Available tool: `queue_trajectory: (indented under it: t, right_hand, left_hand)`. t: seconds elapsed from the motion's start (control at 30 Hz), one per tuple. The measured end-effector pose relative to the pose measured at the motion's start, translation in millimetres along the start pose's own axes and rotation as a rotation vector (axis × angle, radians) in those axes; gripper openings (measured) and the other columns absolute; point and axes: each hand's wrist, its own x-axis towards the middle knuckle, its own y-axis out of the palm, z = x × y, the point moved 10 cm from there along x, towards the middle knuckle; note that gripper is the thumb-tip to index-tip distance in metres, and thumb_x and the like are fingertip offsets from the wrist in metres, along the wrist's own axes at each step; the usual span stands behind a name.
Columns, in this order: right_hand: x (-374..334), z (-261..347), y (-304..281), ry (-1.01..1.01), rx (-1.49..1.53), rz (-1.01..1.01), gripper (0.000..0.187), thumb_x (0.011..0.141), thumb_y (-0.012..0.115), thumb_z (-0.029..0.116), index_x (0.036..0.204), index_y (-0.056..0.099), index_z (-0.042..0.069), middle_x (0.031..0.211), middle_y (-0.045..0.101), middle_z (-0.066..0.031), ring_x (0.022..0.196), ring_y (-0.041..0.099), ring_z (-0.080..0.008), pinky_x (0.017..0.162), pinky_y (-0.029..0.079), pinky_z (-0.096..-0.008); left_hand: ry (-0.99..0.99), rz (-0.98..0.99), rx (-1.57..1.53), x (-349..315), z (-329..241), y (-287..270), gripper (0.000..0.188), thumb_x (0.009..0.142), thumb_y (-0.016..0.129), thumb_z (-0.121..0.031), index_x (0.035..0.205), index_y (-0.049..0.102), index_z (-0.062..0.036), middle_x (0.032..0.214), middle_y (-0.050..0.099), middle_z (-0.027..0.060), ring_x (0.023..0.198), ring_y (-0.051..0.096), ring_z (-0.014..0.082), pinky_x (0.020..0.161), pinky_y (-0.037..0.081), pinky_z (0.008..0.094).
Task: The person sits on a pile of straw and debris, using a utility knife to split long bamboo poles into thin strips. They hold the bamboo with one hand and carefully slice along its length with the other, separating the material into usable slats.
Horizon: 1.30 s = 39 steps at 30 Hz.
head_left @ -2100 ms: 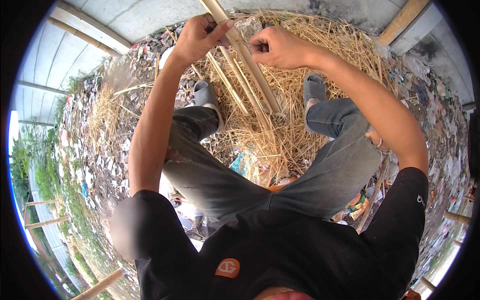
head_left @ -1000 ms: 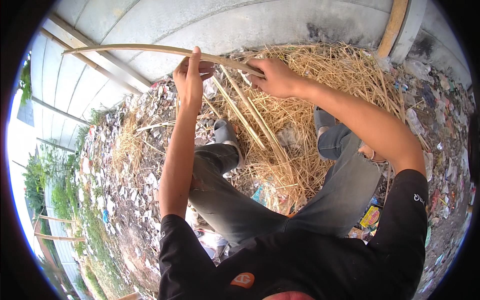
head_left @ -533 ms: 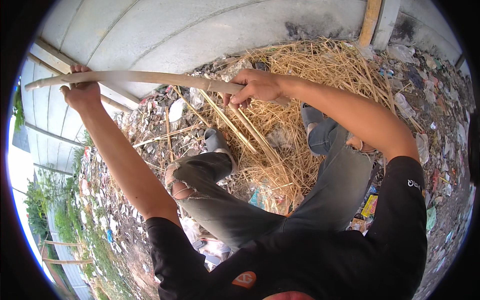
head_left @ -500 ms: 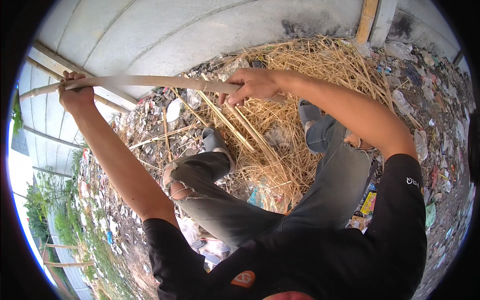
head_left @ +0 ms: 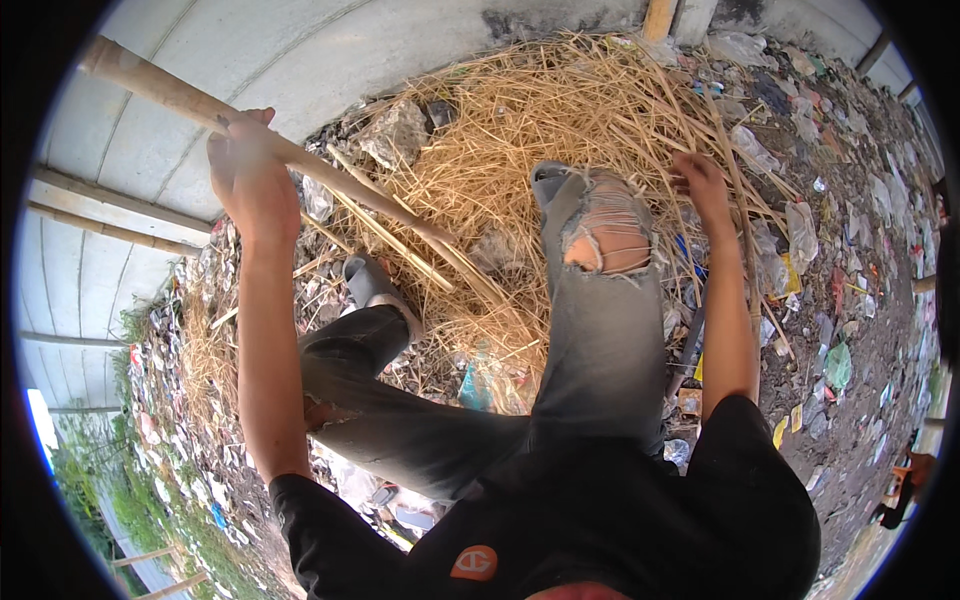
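While both hands [head_left: 702,188] stretch forward — the left [head_left: 254,190] holds bamboo [head_left: 345,182].

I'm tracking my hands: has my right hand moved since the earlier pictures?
Yes: your right hand has moved right, off the bamboo strip, to the right side of the straw pile.

A matt, smooth finish is shown by the bamboo pole [head_left: 345,187]. The wall [head_left: 270,60] is formed of dull, concrete-like panels. The heap [head_left: 500,130] is made of rough, dry straw. The jeans [head_left: 600,350] are cut from faded, frayed denim, the shirt [head_left: 600,510] from matt cloth. Gloss is shown by crumpled plastic film [head_left: 802,232].
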Motion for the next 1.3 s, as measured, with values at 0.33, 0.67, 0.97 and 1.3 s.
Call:
queue_trajectory:
  t: [0.33, 0.67, 0.97, 1.3]
  right_hand:
    - [-229, -289, -115, 0.341, -0.771, -0.548, 0.041, 0.079, 0.071, 0.013, 0.119, 0.064, 0.005, 0.113, 0.061, -0.0250, 0.104, 0.060, -0.0422, 0.091, 0.049, -0.0501]
    - [-159, -319, -164, 0.331, -0.646, -0.739, 0.038, 0.082, 0.071, 0.017, 0.117, 0.064, 0.003, 0.117, 0.059, -0.0243, 0.110, 0.059, -0.0437, 0.096, 0.047, -0.0514]
    - [-178, -320, -162, 0.337, -0.631, -0.654, 0.039, 0.079, 0.069, 0.017, 0.115, 0.065, 0.001, 0.107, 0.067, -0.0265, 0.108, 0.060, -0.0442, 0.095, 0.047, -0.0512]
    - [-224, -292, -102, 0.299, -0.785, -0.521, 0.037, 0.079, 0.071, 0.017, 0.112, 0.065, 0.004, 0.105, 0.062, -0.0247, 0.100, 0.060, -0.0427, 0.090, 0.048, -0.0507]
  left_hand:
    - [-0.155, 0.188, 0.240, -3, 65, 10, 0.018, 0.103, 0.062, -0.020, 0.112, 0.059, -0.0047, 0.114, 0.069, 0.0106, 0.111, 0.061, 0.0161, 0.102, 0.046, 0.0353]
    - [-0.198, 0.320, 0.696, -3, 70, -32, 0.029, 0.100, 0.065, -0.014, 0.121, 0.056, 0.0044, 0.121, 0.069, 0.0199, 0.111, 0.067, 0.0215, 0.092, 0.059, 0.0361]
    - [-0.273, 0.425, 0.735, 4, 97, -16, 0.033, 0.101, 0.064, -0.018, 0.120, 0.058, 0.0083, 0.118, 0.069, 0.0175, 0.108, 0.066, 0.0185, 0.097, 0.056, 0.0342]
    - [0.164, -0.130, 0.398, 79, -47, -31, 0.058, 0.105, 0.056, -0.030, 0.140, 0.034, 0.0105, 0.126, 0.064, 0.0253, 0.120, 0.063, 0.0331, 0.105, 0.049, 0.0459]
